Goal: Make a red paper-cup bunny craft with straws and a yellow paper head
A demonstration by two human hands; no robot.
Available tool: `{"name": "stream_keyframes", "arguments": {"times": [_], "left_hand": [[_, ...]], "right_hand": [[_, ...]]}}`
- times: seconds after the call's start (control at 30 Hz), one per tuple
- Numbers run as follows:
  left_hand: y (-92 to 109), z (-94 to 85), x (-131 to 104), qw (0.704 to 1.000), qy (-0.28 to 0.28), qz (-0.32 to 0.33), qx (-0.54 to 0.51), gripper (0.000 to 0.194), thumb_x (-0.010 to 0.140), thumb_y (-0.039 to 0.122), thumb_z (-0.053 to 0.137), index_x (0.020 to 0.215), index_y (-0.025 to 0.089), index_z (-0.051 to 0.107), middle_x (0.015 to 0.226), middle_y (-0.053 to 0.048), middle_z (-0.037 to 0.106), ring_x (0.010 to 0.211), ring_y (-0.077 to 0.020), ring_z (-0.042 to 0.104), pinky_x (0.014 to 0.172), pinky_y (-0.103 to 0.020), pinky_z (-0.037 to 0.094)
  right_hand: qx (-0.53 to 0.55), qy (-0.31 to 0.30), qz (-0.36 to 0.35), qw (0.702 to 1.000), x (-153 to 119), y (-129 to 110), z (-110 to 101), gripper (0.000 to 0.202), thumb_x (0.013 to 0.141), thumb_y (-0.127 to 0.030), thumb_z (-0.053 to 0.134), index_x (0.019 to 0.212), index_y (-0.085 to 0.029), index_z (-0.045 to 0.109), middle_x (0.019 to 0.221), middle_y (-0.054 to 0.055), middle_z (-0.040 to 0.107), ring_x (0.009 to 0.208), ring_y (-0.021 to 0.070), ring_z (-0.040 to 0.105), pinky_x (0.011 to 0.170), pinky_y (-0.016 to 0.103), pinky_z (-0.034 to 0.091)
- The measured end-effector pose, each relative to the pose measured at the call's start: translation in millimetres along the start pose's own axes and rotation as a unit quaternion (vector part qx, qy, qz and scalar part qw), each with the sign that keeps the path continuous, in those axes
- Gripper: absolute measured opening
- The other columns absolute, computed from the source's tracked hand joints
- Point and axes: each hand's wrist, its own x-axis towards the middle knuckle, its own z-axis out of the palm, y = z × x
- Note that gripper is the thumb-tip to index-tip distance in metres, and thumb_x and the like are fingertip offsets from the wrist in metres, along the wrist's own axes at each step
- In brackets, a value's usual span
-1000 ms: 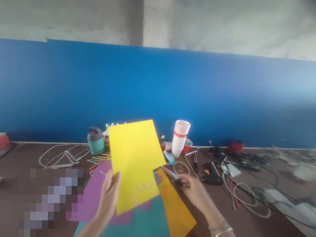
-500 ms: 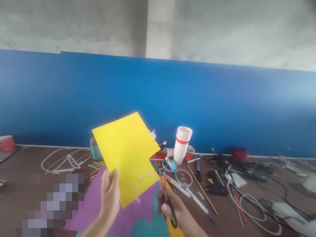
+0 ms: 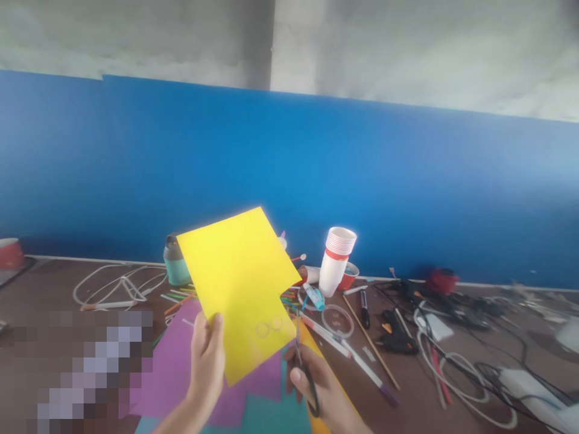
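Observation:
My left hand [image 3: 208, 355] grips a yellow sheet of paper [image 3: 235, 283] by its lower left edge, thumb on the front. The sheet is held up above the table, with a notch cut out of its right side and two small circles drawn near its lower right corner. Dark-handled scissors [image 3: 306, 377] are in my right hand [image 3: 316, 380], blades pointing up beside that corner. Whether the blades touch the paper I cannot tell. Purple paper [image 3: 176, 361], teal paper [image 3: 275, 416] and an orange-yellow sheet [image 3: 319, 422] lie beneath my hands.
Behind the sheet stand a stack of paper cups [image 3: 335, 259] and a teal bottle [image 3: 176, 265]. To the right lie a tape ring [image 3: 338, 320], a marker [image 3: 364, 310], a wooden stick [image 3: 373, 346], a black glue gun [image 3: 398, 334] and tangled cables [image 3: 461, 386]. A blue partition [image 3: 289, 157] closes off the back.
The yellow sheet and my left hand have shifted slightly right in view. The scissors stay near the sheet's lower right corner, with their blades looking closer together.

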Motion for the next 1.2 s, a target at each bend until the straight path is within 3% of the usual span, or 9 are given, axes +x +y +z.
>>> {"name": "stream_keyframes", "arguments": {"times": [0.27, 0.53, 0.83, 1.2], "left_hand": [[-0.9, 0.9, -1.4, 1.000, -0.004, 0.004, -0.001, 0.044, 0.081, 0.053, 0.060, 0.113, 0.024, 0.054, 0.108, -0.006, 0.064, 0.095, -0.0239, 0.062, 0.075, -0.032, 0.051], [-1.9, -0.6, -1.1, 1.000, 0.005, 0.009, 0.023, 0.046, 0.080, 0.054, 0.059, 0.112, 0.022, 0.055, 0.104, -0.007, 0.065, 0.096, -0.0254, 0.062, 0.076, -0.034, 0.050], [-3.6, -2.8, -0.6, 0.999, 0.021, 0.029, 0.038, 0.040, 0.078, 0.052, 0.063, 0.103, 0.020, 0.059, 0.094, -0.007, 0.066, 0.099, -0.0271, 0.061, 0.080, -0.035, 0.049], [-5.3, -5.2, 5.4, 0.998, 0.018, 0.035, 0.044, 0.035, 0.079, 0.053, 0.061, 0.092, 0.020, 0.056, 0.094, -0.006, 0.065, 0.095, -0.0257, 0.062, 0.077, -0.033, 0.049]], "right_hand": [[0.005, 0.013, 0.000, 1.000, 1.5, -0.5, 0.7, 0.051, 0.077, -0.066, 0.057, 0.091, -0.017, 0.051, 0.065, -0.002, 0.052, 0.057, 0.0117, 0.049, 0.053, 0.024, 0.035], [-0.016, 0.019, -0.004, 1.000, 2.0, 0.4, 1.9, 0.051, 0.079, -0.068, 0.053, 0.086, -0.018, 0.050, 0.059, -0.003, 0.052, 0.048, 0.0084, 0.040, 0.048, 0.022, 0.030], [-0.020, 0.030, 0.004, 0.999, 0.4, 0.4, 4.2, 0.050, 0.079, -0.068, 0.051, 0.083, -0.018, 0.050, 0.054, -0.006, 0.046, 0.044, 0.0066, 0.033, 0.043, 0.021, 0.023], [-0.041, 0.029, 0.006, 0.999, 1.6, 3.4, 3.0, 0.051, 0.077, -0.069, 0.053, 0.077, -0.018, 0.050, 0.047, -0.008, 0.042, 0.042, 0.0072, 0.037, 0.045, 0.021, 0.027]]}}
